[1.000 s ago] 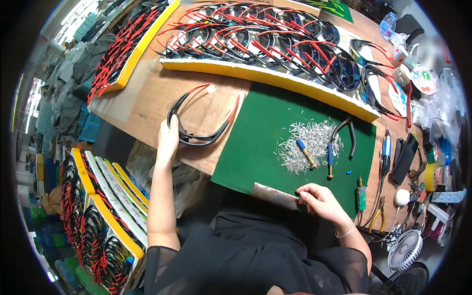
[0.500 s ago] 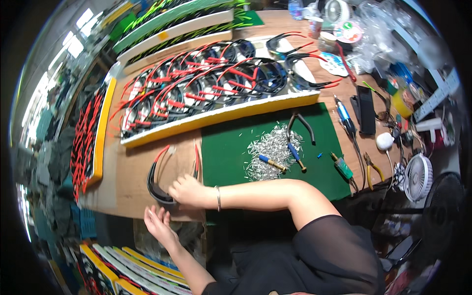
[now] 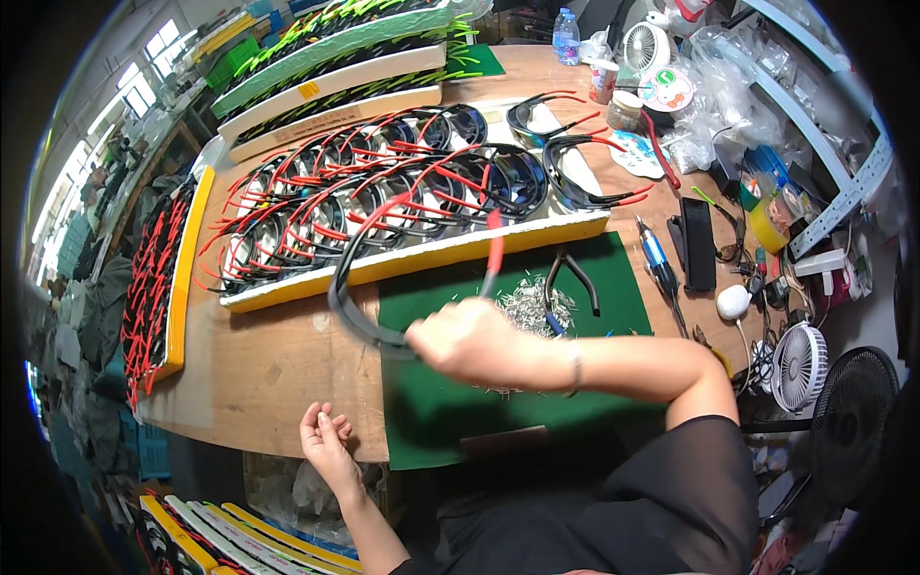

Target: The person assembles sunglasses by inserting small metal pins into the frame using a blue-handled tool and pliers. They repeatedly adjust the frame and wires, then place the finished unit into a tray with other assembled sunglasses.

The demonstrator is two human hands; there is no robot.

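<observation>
My right hand (image 3: 467, 343) is closed around one end of a pair of dark wraparound glasses (image 3: 345, 309) with red-tipped temples. The glasses are held up over the table, blurred, in front of a yellow-edged white tray (image 3: 431, 251). Rows of similar dark glasses (image 3: 525, 182) with red tips lie in that tray. Near the table's front edge, my left hand (image 3: 331, 443) is loosely curled, palm turned up, with nothing visible in it. Beyond my right hand, a pile of small silvery pins (image 3: 527, 305) lies on the green mat (image 3: 613, 278), partly hidden by my forearm.
Black-handled pliers (image 3: 573, 278) lie on the mat. To the right are a blue pen-like tool (image 3: 655, 261), a black phone-like slab (image 3: 698, 244) and a small white fan (image 3: 799, 366). A second tray (image 3: 196, 268) stands at left; stacked trays (image 3: 335, 91) stand behind.
My right hand has lifted the glasses off the brown tabletop and carried them right and away from me, over the mat. My left hand has shifted slightly right.
</observation>
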